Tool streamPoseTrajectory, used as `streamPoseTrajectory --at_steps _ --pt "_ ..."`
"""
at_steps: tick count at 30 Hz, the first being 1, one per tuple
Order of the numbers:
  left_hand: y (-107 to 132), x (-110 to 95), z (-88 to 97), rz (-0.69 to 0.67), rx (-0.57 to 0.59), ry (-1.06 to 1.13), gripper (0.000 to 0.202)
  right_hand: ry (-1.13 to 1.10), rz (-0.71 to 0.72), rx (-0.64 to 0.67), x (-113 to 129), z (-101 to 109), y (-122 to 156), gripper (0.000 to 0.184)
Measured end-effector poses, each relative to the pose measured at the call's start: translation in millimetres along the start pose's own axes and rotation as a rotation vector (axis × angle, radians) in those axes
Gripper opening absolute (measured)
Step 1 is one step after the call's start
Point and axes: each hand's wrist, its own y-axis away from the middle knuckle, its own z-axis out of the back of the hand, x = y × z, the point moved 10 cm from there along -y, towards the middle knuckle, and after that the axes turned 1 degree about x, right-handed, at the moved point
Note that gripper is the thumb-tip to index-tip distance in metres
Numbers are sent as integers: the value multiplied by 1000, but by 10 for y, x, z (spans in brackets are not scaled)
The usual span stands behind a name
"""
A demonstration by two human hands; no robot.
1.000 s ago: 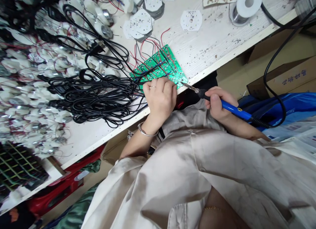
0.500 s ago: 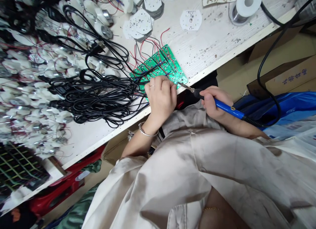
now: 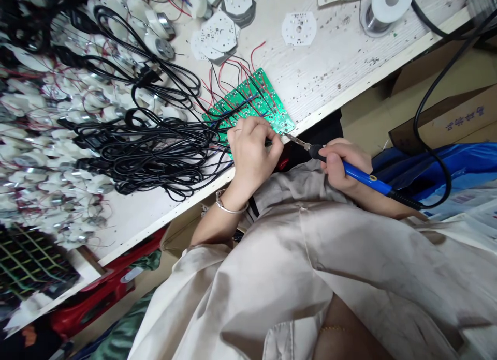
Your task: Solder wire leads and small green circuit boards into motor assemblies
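A green circuit board [image 3: 277,123] with red, black and blue wires lies at the table's front edge. My left hand [image 3: 251,150] rests over its near side, thumb and forefinger pinched together near the board's front corner. What sits between those fingertips is too small to make out. Wrapped in my right hand [image 3: 345,161] is a blue-handled soldering iron [image 3: 363,177], its metal tip pointing left, close to the board's corner and my left fingertips. Whether the tip touches the board I cannot tell. Black coiled cables [image 3: 155,143] run up to the board from the left.
White octagonal boards [image 3: 298,29] lie behind the green board, several of them stacked. A solder spool [image 3: 382,13] stands at the back right. White motor-like parts [image 3: 50,143] are heaped at left. The iron's black cord [image 3: 421,109] loops at right, above a cardboard box [image 3: 446,122].
My right hand has drawn back slightly to the right with the soldering iron. The left thumb and forefinger have extended into a pinch toward the board's corner.
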Motion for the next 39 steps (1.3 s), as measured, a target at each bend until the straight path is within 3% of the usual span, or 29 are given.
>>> streamPoseTrajectory --at_steps 7,10,17,39 --pt "-38 -6 -15 88 117 -99 10 30 45 32 81 -20 -53 18" --pt "-47 -14 -7 98 127 -105 9 -5 38 62 85 -47 -57 22" --pt "-53 -16 -20 119 172 -106 10 -36 -58 -22 -48 25 1 14" --pt "-89 -6 -53 107 256 -146 11 -108 -111 -36 -173 -6 -13 14"
